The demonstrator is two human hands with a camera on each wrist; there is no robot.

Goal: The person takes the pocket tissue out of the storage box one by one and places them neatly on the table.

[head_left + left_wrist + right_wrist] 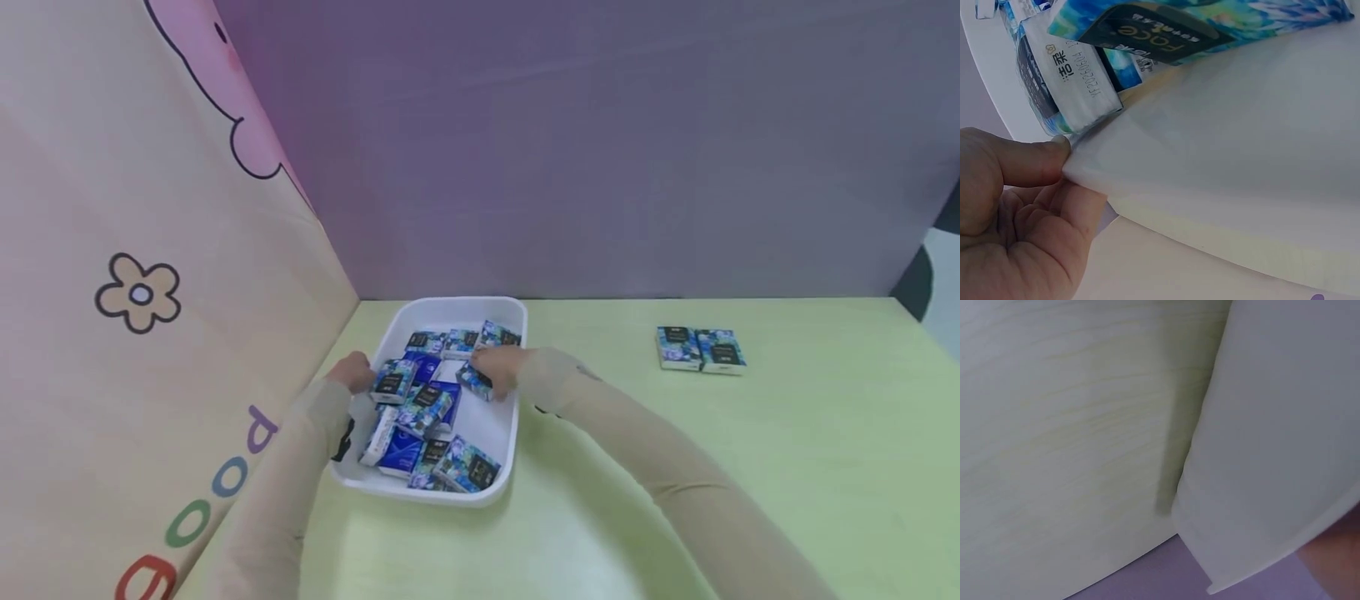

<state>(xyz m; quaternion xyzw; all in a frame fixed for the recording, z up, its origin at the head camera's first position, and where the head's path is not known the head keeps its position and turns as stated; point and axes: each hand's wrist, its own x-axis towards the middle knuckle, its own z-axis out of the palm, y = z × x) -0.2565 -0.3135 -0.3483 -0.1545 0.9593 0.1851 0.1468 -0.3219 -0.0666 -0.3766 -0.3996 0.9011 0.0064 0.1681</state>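
A white plastic tub [515,421] holds a jumble of small tissue packs, some blue-floral with a black label and some plain dark blue. At the tub's left side, my left hand [352,372] pinches the rim between thumb and fingers; in the left wrist view the thumb [1038,161] lies on the inner side, close to a tissue pack [1072,72] standing on its edge. My right hand [501,368] reaches over the right rim, its fingers on a floral tissue pack [475,382]. In the right wrist view the tub wall [1272,437] hides most of that hand.
Two floral tissue packs, a left one [678,348] and a right one [721,352], lie side by side on the pale green table [600,517]. A purple-grey curtain [600,150] rises behind it. Along the left stands a printed cloth panel [67,392].
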